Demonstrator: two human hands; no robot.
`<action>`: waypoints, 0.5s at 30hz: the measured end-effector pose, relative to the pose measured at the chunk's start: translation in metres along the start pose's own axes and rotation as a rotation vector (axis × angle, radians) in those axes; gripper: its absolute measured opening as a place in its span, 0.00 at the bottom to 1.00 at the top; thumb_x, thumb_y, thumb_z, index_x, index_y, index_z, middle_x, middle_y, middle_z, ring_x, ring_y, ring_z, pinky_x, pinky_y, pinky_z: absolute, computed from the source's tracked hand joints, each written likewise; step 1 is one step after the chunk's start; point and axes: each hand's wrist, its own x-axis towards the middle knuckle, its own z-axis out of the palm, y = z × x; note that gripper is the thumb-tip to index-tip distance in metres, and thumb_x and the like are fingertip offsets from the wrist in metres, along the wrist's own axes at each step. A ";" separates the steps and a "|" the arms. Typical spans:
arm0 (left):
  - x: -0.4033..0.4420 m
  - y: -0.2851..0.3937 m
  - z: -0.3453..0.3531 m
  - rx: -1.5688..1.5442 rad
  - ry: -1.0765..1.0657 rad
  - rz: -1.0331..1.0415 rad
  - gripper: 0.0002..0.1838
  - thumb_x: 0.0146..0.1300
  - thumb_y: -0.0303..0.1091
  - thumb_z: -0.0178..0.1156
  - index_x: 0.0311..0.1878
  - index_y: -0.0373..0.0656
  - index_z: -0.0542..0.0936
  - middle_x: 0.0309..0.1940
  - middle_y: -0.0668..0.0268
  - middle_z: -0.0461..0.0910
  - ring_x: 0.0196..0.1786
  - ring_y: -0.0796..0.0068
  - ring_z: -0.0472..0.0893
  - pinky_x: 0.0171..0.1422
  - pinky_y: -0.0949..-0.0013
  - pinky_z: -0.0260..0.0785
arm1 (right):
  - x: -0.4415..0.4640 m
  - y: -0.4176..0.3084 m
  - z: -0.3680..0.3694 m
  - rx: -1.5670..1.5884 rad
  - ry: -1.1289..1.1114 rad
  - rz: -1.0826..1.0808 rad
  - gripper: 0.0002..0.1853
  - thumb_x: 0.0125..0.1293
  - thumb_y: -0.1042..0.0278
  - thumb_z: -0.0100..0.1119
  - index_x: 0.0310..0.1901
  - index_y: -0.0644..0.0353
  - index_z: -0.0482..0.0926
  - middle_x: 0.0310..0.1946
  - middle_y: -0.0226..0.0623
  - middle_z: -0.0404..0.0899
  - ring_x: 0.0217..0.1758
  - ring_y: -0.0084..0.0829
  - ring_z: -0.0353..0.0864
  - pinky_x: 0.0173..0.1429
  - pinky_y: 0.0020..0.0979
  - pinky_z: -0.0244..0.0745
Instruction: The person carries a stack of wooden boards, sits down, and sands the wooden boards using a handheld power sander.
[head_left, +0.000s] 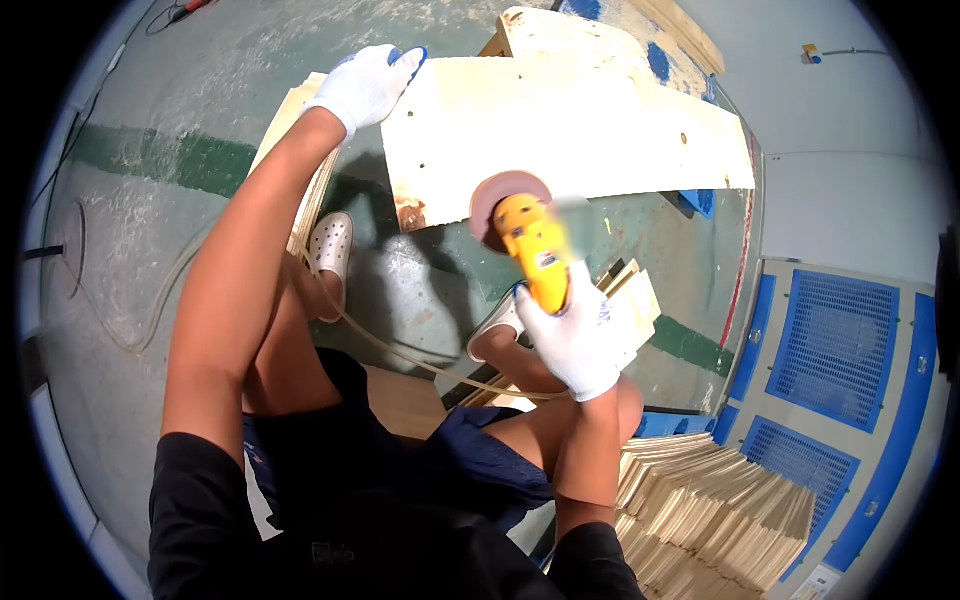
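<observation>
My right hand [577, 340], in a white glove, is wrapped round the body of a yellow sander [535, 250]. Its round pinkish-brown sanding disc [492, 200] overlaps the near edge of a pale wooden board [560, 130] in the view; whether it touches the wood I cannot tell. My left hand [368, 88], gloved in white with blue at the fingertips, grips the board's far left corner. Dark knots and a brown patch near the lower left corner mark the board's face.
A pale hose [400, 357] runs across my legs and over the green floor [150, 230]. Stacked thin wooden boards [700, 510] stand at the lower right, beside blue vented panels [835, 335]. More boards [300, 215] lean by my left leg. Sawdust covers a surface [610, 25] at the back.
</observation>
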 end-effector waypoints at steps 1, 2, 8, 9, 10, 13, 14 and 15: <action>0.000 -0.002 0.004 -0.020 0.003 -0.008 0.23 0.74 0.33 0.54 0.71 0.49 0.72 0.54 0.49 0.80 0.58 0.45 0.81 0.62 0.50 0.76 | 0.001 0.004 0.000 -0.047 0.055 -0.001 0.18 0.65 0.65 0.69 0.51 0.62 0.76 0.38 0.57 0.85 0.40 0.60 0.86 0.44 0.46 0.80; -0.001 -0.003 0.009 -0.021 0.004 -0.015 0.23 0.74 0.33 0.54 0.71 0.49 0.72 0.54 0.49 0.80 0.58 0.45 0.81 0.62 0.50 0.76 | 0.004 0.015 0.001 -0.016 0.126 0.044 0.17 0.65 0.64 0.69 0.50 0.62 0.76 0.36 0.56 0.85 0.39 0.59 0.86 0.42 0.47 0.80; -0.002 0.010 0.004 -0.068 -0.043 -0.114 0.22 0.77 0.36 0.50 0.72 0.54 0.71 0.57 0.50 0.80 0.60 0.44 0.81 0.63 0.50 0.76 | 0.000 -0.002 0.001 -0.109 0.067 0.010 0.18 0.66 0.64 0.68 0.53 0.61 0.77 0.35 0.53 0.85 0.39 0.56 0.87 0.42 0.45 0.81; -0.005 0.013 -0.007 -0.071 -0.046 -0.103 0.22 0.77 0.36 0.50 0.72 0.54 0.71 0.57 0.50 0.80 0.60 0.44 0.81 0.63 0.50 0.76 | -0.003 0.002 0.010 -0.025 0.046 -0.177 0.19 0.66 0.65 0.68 0.55 0.62 0.76 0.36 0.54 0.85 0.39 0.57 0.87 0.43 0.46 0.82; -0.007 0.013 -0.011 0.001 -0.027 -0.038 0.22 0.77 0.36 0.51 0.72 0.54 0.71 0.57 0.49 0.80 0.60 0.44 0.80 0.63 0.50 0.75 | -0.005 -0.006 0.015 0.017 -0.020 -0.178 0.19 0.66 0.65 0.68 0.54 0.61 0.76 0.36 0.55 0.85 0.39 0.57 0.87 0.43 0.46 0.82; -0.006 0.008 -0.003 0.071 0.078 0.104 0.24 0.74 0.35 0.53 0.73 0.53 0.70 0.56 0.49 0.79 0.60 0.41 0.79 0.65 0.49 0.74 | -0.006 -0.008 0.011 0.037 -0.055 -0.132 0.18 0.66 0.65 0.67 0.54 0.62 0.76 0.36 0.55 0.85 0.39 0.56 0.87 0.44 0.46 0.82; -0.007 0.009 -0.006 0.065 0.038 0.087 0.25 0.74 0.34 0.54 0.73 0.52 0.70 0.56 0.49 0.79 0.60 0.42 0.79 0.65 0.49 0.74 | -0.005 -0.007 0.009 0.035 -0.042 -0.102 0.18 0.66 0.65 0.67 0.54 0.63 0.76 0.36 0.54 0.85 0.39 0.55 0.88 0.44 0.47 0.82; -0.007 0.008 -0.010 0.062 0.000 0.065 0.26 0.73 0.33 0.55 0.73 0.52 0.70 0.56 0.49 0.79 0.60 0.42 0.79 0.65 0.49 0.74 | -0.001 -0.013 -0.007 0.063 -0.067 0.123 0.19 0.66 0.63 0.67 0.53 0.63 0.76 0.35 0.55 0.85 0.40 0.53 0.89 0.45 0.47 0.82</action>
